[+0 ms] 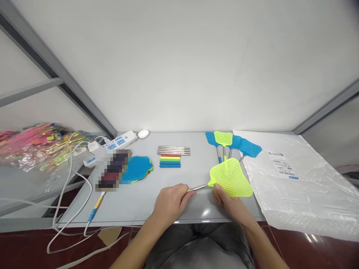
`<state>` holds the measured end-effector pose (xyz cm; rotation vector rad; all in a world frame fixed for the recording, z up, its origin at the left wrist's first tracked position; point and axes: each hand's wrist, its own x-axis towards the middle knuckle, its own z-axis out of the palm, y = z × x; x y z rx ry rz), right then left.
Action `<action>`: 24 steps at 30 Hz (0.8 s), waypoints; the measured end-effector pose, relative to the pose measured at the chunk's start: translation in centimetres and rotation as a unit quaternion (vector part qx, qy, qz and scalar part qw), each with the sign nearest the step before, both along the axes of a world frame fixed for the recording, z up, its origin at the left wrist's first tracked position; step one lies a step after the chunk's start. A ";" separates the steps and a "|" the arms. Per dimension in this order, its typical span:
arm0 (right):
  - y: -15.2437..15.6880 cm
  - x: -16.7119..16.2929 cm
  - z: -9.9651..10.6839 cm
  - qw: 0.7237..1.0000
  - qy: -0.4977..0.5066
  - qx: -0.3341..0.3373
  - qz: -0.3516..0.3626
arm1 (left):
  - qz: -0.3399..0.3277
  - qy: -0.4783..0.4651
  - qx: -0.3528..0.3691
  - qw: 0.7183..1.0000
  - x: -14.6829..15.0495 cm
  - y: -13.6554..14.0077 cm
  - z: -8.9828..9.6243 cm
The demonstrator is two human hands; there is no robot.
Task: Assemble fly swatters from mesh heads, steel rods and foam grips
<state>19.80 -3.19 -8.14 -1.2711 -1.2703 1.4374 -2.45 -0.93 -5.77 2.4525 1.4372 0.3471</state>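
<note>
Bordering the table (134, 205) is a white wall (182, 67).

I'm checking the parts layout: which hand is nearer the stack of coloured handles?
Left. The left hand is on the near side of the coloured handles, apart from them; the right hand is farther off, to their right, holding the lime swatter.

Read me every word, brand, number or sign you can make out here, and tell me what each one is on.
None can be read with certainty.
White package: its label bears dark print and barcode-like marks, too small to read.
Blue patch on that label: too small to read.
Pixelated object: blocked out, nothing readable.
Yellow-green fly swatter in the hands: no lettering visible.
</note>
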 end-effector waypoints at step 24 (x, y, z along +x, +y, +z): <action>-3.8 -1.5 -1.2 0.975 0.066 0.027 -0.210 | -0.032 0.067 -0.027 0.997 5.7 -6.7 2.5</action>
